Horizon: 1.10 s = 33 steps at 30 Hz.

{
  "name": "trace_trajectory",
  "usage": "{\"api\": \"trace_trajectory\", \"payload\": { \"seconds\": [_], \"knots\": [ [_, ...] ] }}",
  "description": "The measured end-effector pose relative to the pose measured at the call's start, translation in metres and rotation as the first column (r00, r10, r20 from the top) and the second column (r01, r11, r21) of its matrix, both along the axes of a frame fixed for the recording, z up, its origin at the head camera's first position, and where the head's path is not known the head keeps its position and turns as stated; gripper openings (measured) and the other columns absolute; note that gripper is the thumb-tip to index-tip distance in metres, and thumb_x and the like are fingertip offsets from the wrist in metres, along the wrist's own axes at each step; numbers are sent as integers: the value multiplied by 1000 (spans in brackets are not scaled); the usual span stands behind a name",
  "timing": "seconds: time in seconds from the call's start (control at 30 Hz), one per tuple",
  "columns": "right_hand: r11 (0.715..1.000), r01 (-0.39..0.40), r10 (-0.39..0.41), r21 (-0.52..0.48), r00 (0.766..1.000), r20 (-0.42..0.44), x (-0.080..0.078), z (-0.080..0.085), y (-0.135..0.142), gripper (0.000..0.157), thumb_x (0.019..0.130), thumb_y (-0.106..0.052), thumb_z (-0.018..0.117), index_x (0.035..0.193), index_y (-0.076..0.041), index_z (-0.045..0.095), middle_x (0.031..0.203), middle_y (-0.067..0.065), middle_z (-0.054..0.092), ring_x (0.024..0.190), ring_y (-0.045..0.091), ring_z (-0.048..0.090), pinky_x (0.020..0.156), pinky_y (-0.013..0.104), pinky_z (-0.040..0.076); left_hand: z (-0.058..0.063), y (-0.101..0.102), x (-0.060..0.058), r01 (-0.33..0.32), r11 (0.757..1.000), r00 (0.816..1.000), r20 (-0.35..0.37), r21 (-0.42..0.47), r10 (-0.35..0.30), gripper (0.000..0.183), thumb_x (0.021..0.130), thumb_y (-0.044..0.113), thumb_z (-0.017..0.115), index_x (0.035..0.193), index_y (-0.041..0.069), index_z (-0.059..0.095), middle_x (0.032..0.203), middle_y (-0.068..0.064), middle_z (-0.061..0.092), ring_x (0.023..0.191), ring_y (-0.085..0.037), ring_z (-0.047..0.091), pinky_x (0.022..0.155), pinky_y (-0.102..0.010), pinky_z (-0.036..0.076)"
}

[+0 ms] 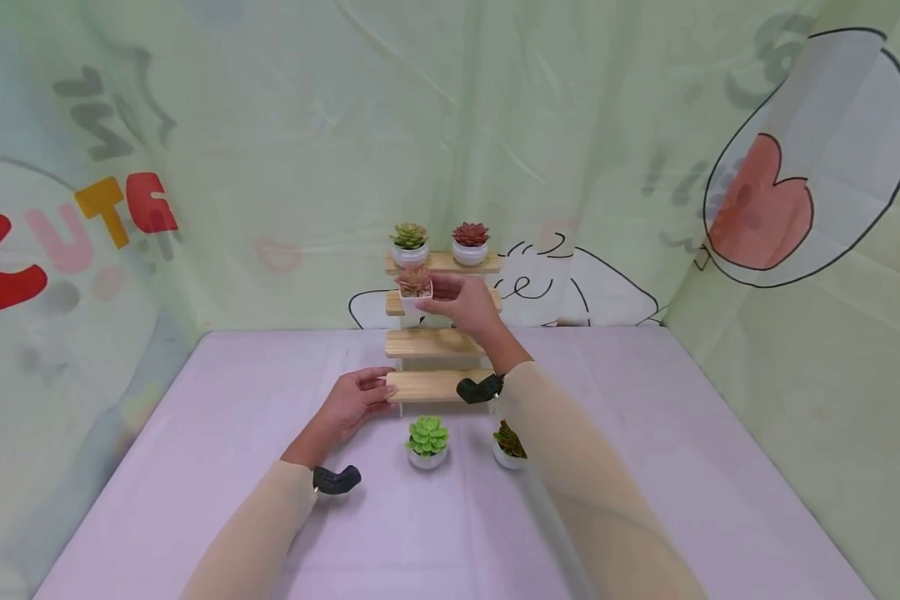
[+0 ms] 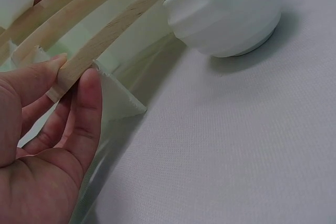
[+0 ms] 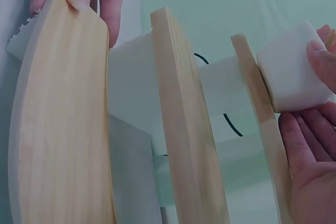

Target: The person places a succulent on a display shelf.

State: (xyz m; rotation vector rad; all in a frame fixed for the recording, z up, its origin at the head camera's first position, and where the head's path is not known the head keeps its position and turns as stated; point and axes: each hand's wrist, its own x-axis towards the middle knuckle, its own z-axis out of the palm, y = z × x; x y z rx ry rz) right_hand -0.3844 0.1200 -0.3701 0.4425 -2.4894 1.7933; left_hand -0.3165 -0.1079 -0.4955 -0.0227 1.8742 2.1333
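Note:
My right hand point(image 1: 467, 302) grips a pink succulent in a square white pot point(image 1: 416, 298). In the right wrist view the white pot point(image 3: 294, 72) is right at the second shelf board from the top, thumb on one side and fingers under the other. With thumb and fingers, my left hand point(image 1: 355, 403) pinches the left end of the lowest board point(image 1: 427, 386) of a wooden tiered plant stand. The left wrist view shows the thumb on top of that board point(image 2: 84, 59) and a finger below it.
On the top board stand a yellow-green succulent point(image 1: 409, 242) and a dark red one point(image 1: 471, 242). Before the stand, a bright green succulent point(image 1: 427, 440) and a brown-green one point(image 1: 508, 446), partly behind my right sleeve, sit on the pale cloth point(image 1: 405, 542).

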Motion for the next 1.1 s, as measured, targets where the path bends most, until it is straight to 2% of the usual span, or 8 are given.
{"api": "trace_trajectory", "payload": {
  "seconds": [0.23, 0.83, 1.1],
  "knots": [
    [999, 41, -41, -26, 999, 17, -4, -1, -6, 56, 84, -20, 86, 135, -7, 66, 130, 13, 71, 119, 25, 69, 100, 37, 61, 0, 0, 0, 4, 1000, 1000, 17, -4, -4, 50, 96, -2, 67, 144, 0, 55, 110, -9, 64, 97, -20, 70, 85, -32, 66],
    [995, 61, -60, -76, 998, 16, -5, -5, -13, 57, 84, -19, 86, 135, -6, 66, 132, 13, 70, 121, 25, 68, 101, 35, 60, 1, -1, 0, 9, 1000, 1000, 10, 0, -9, 50, 96, -2, 67, 145, 0, 54, 108, -9, 62, 96, -19, 69, 84, -32, 66],
    [994, 69, -66, -86, 997, 37, 4, -3, -7, 59, 85, -21, 85, 138, -5, 63, 137, 13, 67, 125, 25, 66, 105, 35, 58, -1, -1, 0, 20, 1000, 1000, -1, -2, -20, 50, 96, -2, 67, 145, 0, 54, 107, -8, 64, 94, -19, 70, 85, -32, 66]
  ]
}}
